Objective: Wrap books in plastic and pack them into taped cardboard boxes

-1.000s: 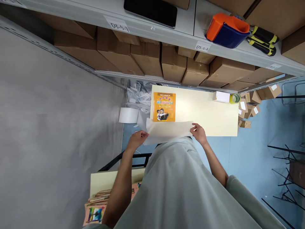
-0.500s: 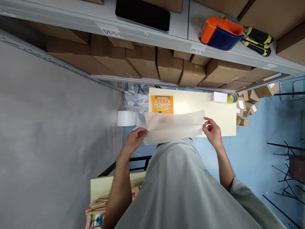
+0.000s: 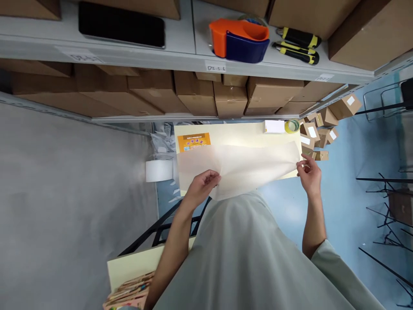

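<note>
Stretched between my two hands is a thin, translucent white wrapping sheet (image 3: 254,165), creased where I pinch it. My left hand (image 3: 202,187) grips it partway along its near side. At the sheet's right end, the fingers of my right hand (image 3: 309,174) are closed on the edge. Under the sheet's left part lies an orange book (image 3: 194,140), with only its top strip uncovered. The cream table (image 3: 238,133) is below. A white roll (image 3: 159,171) stands at the table's left; whether the sheet joins it I cannot tell.
A grey shelf (image 3: 180,60) crosses above the table, bearing a black phone (image 3: 121,25), an orange and blue tape dispenser (image 3: 240,41) and yellow-black cutters (image 3: 298,45). A white box (image 3: 274,127) and a tape roll (image 3: 292,125) sit at the back. Cartons (image 3: 311,131) lie right; magazines (image 3: 130,290) lower left.
My right hand has moved right with the sheet's end, and more sheet now extends left of my left hand, covering more of the book. The camera view has shifted.
</note>
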Tool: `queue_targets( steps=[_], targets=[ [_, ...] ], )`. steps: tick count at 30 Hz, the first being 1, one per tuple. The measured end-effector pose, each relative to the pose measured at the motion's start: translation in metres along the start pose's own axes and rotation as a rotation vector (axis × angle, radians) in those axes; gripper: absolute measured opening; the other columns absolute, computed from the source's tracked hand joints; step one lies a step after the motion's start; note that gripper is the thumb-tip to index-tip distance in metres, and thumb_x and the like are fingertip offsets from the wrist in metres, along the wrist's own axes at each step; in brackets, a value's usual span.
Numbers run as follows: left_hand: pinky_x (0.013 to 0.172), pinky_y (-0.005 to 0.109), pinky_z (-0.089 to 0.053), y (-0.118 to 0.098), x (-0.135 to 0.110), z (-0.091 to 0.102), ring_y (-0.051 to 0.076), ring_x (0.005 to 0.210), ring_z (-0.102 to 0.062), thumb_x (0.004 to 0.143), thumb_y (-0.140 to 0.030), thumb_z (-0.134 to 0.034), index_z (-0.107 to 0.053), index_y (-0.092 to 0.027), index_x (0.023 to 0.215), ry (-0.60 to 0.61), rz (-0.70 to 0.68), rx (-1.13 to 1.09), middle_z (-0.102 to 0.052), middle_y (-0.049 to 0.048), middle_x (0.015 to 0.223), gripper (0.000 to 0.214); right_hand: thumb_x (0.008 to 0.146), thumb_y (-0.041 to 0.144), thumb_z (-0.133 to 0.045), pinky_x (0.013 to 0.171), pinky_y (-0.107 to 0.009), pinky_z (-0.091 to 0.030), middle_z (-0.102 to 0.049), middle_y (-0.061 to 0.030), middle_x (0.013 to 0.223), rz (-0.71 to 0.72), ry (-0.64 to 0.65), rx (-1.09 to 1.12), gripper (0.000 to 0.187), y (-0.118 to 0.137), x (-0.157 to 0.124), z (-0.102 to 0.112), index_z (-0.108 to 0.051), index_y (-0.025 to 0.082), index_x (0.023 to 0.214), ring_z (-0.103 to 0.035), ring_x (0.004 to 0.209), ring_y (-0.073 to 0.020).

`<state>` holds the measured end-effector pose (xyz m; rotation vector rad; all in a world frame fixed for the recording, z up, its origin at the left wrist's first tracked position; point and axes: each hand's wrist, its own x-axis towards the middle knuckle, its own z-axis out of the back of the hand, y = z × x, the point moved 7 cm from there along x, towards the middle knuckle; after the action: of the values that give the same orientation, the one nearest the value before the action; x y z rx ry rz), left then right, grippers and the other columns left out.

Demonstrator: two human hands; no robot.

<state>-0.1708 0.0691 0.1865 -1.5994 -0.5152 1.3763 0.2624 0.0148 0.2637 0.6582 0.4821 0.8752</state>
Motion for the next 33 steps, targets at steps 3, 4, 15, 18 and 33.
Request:
queue_targets(
  steps=[3, 4, 15, 18, 33],
  targets=[
    [0.075, 0.031, -0.054, 0.0, 0.015, -0.03, 0.017, 0.072, -0.063, 0.087, -0.059, -0.071, -0.07, -0.022, 0.088, 0.015, 0.021, 0.024, -0.067, 0.0003, 0.074, 0.037, 0.091, 0.05, -0.067, 0.06, -0.03, -0.057, -0.072, -0.001, 0.094, -0.002, 0.009, -0.046, 0.054, -0.028, 0.017, 0.016, -0.07, 0.02, 0.136, -0.058, 0.056, -0.0118],
    [0.075, 0.031, -0.054, 0.004, 0.022, -0.04, 0.018, 0.072, -0.063, 0.086, -0.059, -0.071, -0.07, -0.022, 0.088, 0.024, 0.027, 0.038, -0.067, 0.0004, 0.074, 0.037, 0.092, 0.051, -0.066, 0.061, -0.031, -0.057, -0.072, -0.0015, 0.094, -0.002, 0.016, -0.068, 0.055, -0.039, 0.024, 0.018, -0.069, 0.02, 0.137, -0.059, 0.057, -0.0125],
    [0.086, 0.032, -0.057, 0.079, 0.113, -0.14, 0.023, 0.095, -0.076, 0.094, -0.038, -0.065, -0.072, -0.024, 0.092, -0.009, 0.188, 0.538, -0.082, 0.0047, 0.101, 0.016, 0.099, 0.039, -0.052, 0.089, -0.04, -0.055, -0.082, -0.0148, 0.105, -0.062, 0.148, -0.39, 0.045, -0.172, 0.104, -0.027, -0.068, 0.015, 0.133, -0.072, 0.078, -0.0262],
    [0.088, 0.032, -0.057, 0.09, 0.122, -0.153, 0.023, 0.097, -0.076, 0.094, -0.036, -0.067, -0.073, -0.025, 0.092, -0.008, 0.209, 0.579, -0.083, 0.004, 0.103, 0.012, 0.095, 0.031, -0.055, 0.092, -0.039, -0.054, -0.082, -0.013, 0.106, -0.121, 0.195, -0.382, 0.045, -0.203, 0.114, -0.043, -0.068, 0.015, 0.135, -0.074, 0.084, -0.0269],
    [0.108, 0.041, -0.057, 0.136, 0.094, -0.063, 0.028, 0.12, -0.075, 0.097, -0.034, -0.058, -0.072, -0.023, 0.12, -0.273, 0.284, 0.645, -0.076, 0.0133, 0.135, 0.029, 0.097, 0.032, -0.05, 0.096, -0.039, -0.054, -0.075, -0.0192, 0.127, -0.129, 0.16, -0.376, 0.045, -0.203, 0.106, -0.098, -0.07, 0.014, 0.133, -0.072, 0.102, -0.0273]
  ],
)
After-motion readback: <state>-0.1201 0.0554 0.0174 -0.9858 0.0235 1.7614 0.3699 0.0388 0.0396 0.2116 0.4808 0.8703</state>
